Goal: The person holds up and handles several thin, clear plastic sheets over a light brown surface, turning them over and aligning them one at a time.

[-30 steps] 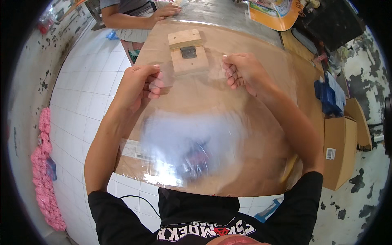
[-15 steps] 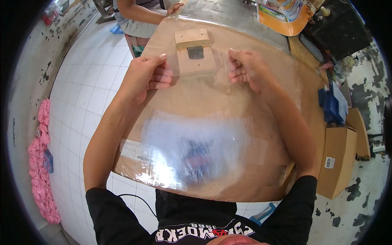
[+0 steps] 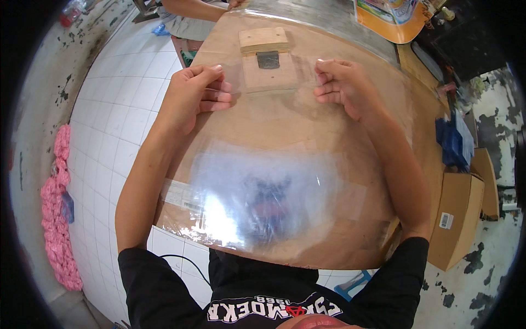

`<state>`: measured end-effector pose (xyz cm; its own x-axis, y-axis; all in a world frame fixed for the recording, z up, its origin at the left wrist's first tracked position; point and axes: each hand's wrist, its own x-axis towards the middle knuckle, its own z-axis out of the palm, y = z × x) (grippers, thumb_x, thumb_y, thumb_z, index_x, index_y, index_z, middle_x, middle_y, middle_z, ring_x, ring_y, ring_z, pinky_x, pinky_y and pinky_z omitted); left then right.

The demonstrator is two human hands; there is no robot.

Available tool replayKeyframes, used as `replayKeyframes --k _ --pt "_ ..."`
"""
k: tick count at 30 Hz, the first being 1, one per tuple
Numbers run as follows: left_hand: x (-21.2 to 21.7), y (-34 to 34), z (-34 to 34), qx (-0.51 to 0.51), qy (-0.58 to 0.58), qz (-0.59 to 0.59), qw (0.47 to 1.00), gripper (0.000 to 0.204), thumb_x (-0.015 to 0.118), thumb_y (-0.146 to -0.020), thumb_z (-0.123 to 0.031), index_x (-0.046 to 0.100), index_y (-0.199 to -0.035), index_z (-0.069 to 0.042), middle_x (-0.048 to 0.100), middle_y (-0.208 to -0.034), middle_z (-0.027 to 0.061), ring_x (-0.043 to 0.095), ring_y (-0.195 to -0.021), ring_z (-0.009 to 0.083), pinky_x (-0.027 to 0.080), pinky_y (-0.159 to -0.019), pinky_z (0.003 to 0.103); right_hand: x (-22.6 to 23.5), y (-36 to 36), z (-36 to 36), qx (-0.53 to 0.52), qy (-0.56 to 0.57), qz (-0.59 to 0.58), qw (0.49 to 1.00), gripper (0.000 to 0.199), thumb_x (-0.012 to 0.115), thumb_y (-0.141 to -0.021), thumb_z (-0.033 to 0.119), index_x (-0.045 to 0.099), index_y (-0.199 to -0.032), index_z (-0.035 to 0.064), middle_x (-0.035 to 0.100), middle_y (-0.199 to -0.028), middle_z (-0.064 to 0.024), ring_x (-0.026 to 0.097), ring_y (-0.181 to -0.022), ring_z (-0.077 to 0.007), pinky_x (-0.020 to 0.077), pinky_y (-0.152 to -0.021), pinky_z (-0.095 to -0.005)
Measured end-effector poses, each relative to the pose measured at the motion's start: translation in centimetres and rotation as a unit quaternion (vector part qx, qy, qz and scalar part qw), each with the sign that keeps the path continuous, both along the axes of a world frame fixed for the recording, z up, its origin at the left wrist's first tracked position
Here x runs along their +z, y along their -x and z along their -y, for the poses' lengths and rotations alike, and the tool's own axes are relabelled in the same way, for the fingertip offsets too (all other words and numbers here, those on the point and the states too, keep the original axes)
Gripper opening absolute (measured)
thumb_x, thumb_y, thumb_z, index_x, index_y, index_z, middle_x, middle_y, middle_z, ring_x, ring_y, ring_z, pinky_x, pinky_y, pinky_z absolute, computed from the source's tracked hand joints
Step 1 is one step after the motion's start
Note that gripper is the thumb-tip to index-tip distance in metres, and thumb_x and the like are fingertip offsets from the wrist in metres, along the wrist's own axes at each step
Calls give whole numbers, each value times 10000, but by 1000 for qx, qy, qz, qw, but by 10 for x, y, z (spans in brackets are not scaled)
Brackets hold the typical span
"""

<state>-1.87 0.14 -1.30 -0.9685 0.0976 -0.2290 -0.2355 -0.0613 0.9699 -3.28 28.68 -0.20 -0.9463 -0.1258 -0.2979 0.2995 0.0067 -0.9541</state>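
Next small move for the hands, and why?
Probably ease the left hand and right hand slightly apart: they seem to pinch clear film on either side of the wooden block, and gentle tension might flatten it. Whether it touches the block is unclear.

So the table (image 3: 372, 129) is topped with brown cardboard (image 3: 279, 123), shiny clear plastic over it, with a big pale glare across the near half. There's a whitish label strip (image 3: 179, 197) near the left edge. Toward the far end sits the wood block (image 3: 278, 81), lying flat, with a dark plate (image 3: 268, 61) in its middle. Past the cardboard it's a grey surface (image 3: 323, 24), with an orange board (image 3: 402, 30) over its right corner. Floor (image 3: 129, 107) is white tile, with a blue scrap (image 3: 159, 29) lying up the far end.
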Motion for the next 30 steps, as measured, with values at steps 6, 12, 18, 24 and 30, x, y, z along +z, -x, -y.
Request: replayKeyframes --k 6,12,18,24,30 --pt "-4 2 2 -2 -6 5 1000 207 597 -909 -220 578 -814 -36 624 -756 86 640 -631 147 571 -567 254 2 -1 2 -9 -5 3 1000 183 615 -872 194 565 -809 29 560 -759 -62 624 -626 -183 559 -574 -303" --pt "-1 -1 0 8 -8 -4 1000 190 609 -900 -204 591 -823 -31 638 -736 72 633 -595 122 563 -547 238 0 0 3 -14 -6 1 1000 190 616 -875 200 571 -812 27 558 -761 -61 625 -632 -185 558 -575 -302" --pt "-3 0 0 12 -3 -4 1000 198 604 -902 -210 587 -825 -28 634 -739 78 634 -592 127 565 -547 239 2 -1 5 -13 -19 -4 1000 211 611 -883 217 572 -824 18 556 -772 -68 623 -645 -186 555 -580 -301" --pt "1 -1 -1 16 -1 -6 1000 212 602 -901 -221 582 -836 -20 628 -744 86 633 -592 132 565 -546 241 0 0 3 -16 -19 -4 1000 235 613 -890 242 586 -885 9 567 -765 -59 624 -622 -157 549 -561 -264" --pt "0 -1 2 9 -7 -7 1000 238 603 -905 -243 581 -843 -15 617 -772 100 642 -628 155 572 -560 246 0 -1 5 -18 -19 -2 1000 258 612 -875 231 577 -900 -23 552 -803 -97 627 -668 -203 555 -601 -308"
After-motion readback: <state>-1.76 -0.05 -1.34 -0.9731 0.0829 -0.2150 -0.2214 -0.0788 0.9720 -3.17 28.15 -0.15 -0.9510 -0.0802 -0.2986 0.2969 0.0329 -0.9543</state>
